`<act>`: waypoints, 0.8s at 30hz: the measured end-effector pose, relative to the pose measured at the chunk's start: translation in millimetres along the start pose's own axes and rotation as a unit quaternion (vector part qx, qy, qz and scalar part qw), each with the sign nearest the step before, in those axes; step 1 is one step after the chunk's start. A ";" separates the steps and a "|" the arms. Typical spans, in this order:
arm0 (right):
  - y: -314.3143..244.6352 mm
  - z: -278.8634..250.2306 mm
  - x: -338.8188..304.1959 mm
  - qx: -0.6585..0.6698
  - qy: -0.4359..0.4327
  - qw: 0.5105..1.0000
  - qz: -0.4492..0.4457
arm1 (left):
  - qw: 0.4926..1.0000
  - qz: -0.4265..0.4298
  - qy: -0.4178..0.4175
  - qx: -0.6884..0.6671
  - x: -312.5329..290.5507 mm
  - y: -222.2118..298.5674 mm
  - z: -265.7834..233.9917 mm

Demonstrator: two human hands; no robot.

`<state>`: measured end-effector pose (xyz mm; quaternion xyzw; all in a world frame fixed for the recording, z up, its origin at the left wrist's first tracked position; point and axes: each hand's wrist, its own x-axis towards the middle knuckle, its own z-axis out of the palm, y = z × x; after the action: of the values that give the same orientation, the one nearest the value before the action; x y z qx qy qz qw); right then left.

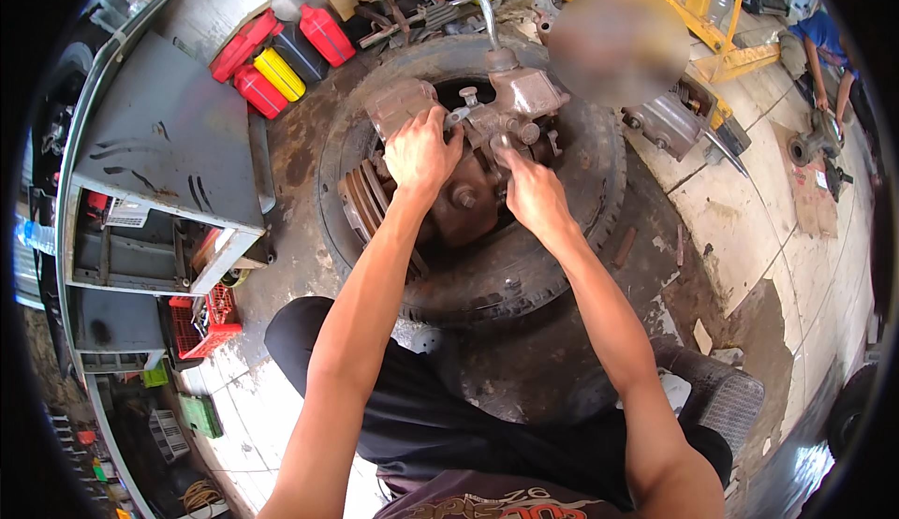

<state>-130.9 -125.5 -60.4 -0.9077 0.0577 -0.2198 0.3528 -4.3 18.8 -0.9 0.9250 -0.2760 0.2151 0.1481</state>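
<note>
A brown, grimy machine (pixel 473 205) with two blocky heads and a grooved pulley wheel (pixel 361 203) on its left side rests in the middle of a large tyre (pixel 592 201). My left hand (pixel 423 152) is closed at the top of the machine, by its left head. A small grey metal piece (pixel 458 116) shows by the thumb; what the fingers grip is hidden. On the right, my right hand (pixel 534 191) is closed beside the central fittings, index finger and thumb toward them. I cannot make out what is in it.
Red, yellow and black oil bottles (pixel 281 72) stand at the back left, near a grey metal cabinet (pixel 173 131). A red plastic basket (pixel 208 322) sits below. A yellow steel frame (pixel 698 14) stands at the back right; another person (pixel 826 60) handles a metal part (pixel 817 149) there.
</note>
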 end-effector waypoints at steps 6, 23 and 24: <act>-0.7 -29.4 -23.8 -0.040 -0.153 0.985 0.063 | 1.000 -0.009 -0.003 0.012 -1.5 -2.8 -0.1; 0.5 6.7 -11.2 0.109 0.194 0.965 0.142 | 1.000 -0.017 -0.002 0.018 -2.0 -1.4 -4.8; -2.3 15.9 -13.9 0.098 0.201 0.967 0.123 | 1.000 -0.013 0.002 0.018 -1.7 -0.9 -4.2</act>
<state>-136.5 -110.4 -74.3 -0.7914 0.2167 -0.3576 0.4458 -6.4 21.9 1.7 0.9305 -0.2601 0.2196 0.1349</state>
